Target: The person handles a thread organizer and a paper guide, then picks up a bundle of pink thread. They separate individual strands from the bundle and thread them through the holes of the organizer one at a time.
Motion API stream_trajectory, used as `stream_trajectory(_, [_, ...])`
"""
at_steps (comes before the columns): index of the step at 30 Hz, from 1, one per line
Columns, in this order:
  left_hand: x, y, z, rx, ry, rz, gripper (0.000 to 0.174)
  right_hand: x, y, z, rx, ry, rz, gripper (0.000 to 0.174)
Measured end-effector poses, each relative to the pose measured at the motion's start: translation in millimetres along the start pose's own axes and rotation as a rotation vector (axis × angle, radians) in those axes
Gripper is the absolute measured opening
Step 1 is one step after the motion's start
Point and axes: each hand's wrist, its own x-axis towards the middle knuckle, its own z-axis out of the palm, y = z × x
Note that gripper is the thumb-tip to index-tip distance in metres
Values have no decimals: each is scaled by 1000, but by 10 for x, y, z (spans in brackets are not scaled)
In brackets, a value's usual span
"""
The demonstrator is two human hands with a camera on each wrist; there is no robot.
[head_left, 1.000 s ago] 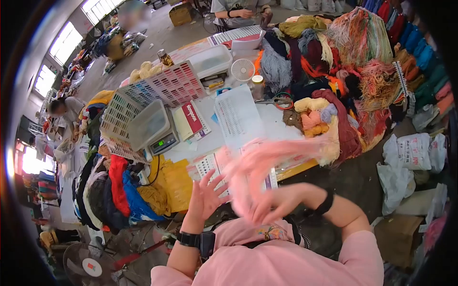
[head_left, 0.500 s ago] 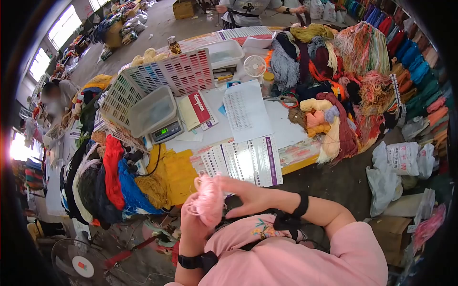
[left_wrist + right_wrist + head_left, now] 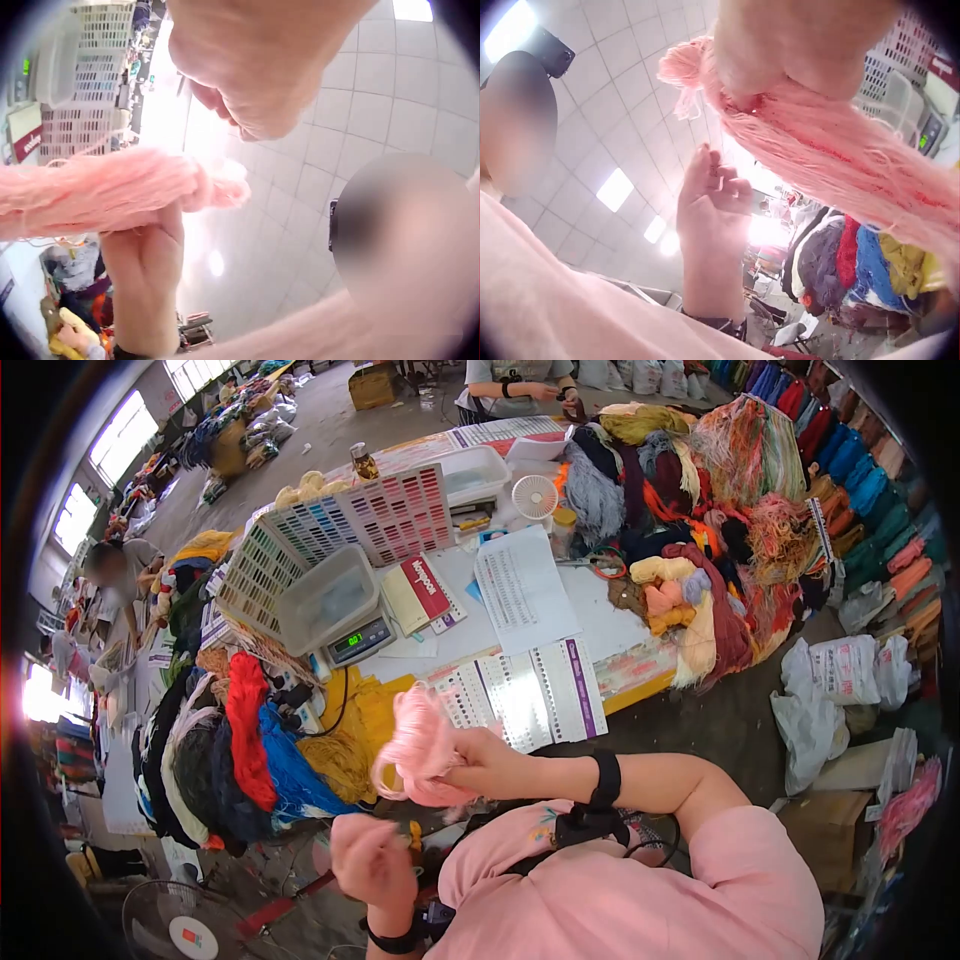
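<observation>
The left hand (image 3: pixel 373 860) has loosely bent fingers; then comes pink yarn (image 3: pixel 418 738), up in the air near the table (image 3: pixel 597 618), stretched longways across the left wrist view, knotted end pointing right; the right hand (image 3: pixel 487 762) pinches it

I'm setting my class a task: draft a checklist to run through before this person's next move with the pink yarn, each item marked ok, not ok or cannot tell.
1. Right hand grips the pink yarn: ok.
2. Left hand apart from the yarn: ok.
3. All strands tucked in: not ok; a loose loop sticks out.
4. Bunched end firmly tied: cannot tell.
5. Scale display lit: ok.
</observation>
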Motion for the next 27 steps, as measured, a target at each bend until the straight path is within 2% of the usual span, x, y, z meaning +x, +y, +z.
stream_trajectory(2, [331,157,76,136,-211,269,27,55,-49,72,-160,12,-203,22])
stream_trajectory(3, [392,105,111,192,-237,241,30,93,146,117,-236,-19,-318,26])
stream_trajectory(5, [442,-90,207,315,-284,179,35,83,143,93,-376,-27,-232,27])
stream_trajectory(8, [414,-308,117,96,-396,-15,42,90,160,1,-525,-78,-141,28])
stream_trajectory(10, [436,-319,13,-5,-471,-215,39,126,55,-54,-648,-172,-82,31])
stream_trajectory(12, [516,-305,-66,-213,-528,-437,36,180,67,-45,-655,-207,-206,32])
stream_trajectory(13, [504,-376,-100,-282,-506,-487,35,201,67,-40,-660,-217,-263,34])
stream_trajectory(16, [546,-514,-203,-340,-577,-553,39,304,6,15,-750,-309,-323,32])
stream_trajectory(17, [583,-509,-247,-167,-596,-424,33,381,0,98,-839,-364,-370,32])
stream_trajectory(19, [583,-673,-268,-111,-684,-384,28,461,5,202,-1013,-441,-462,31])
stream_trajectory(20, [548,-762,-277,-81,-726,-364,25,488,-15,257,-1046,-458,-441,29])
stream_trajectory(21, [510,-835,-283,-84,-694,-360,20,519,-54,317,-1079,-473,-424,28])
stream_trajectory(24, [478,-974,-415,-65,-597,-551,18,623,-147,419,-1081,-444,-314,27])
stream_trajectory(27, [357,-1232,-473,-62,-254,-494,13,746,-190,442,-974,-442,-228,28])
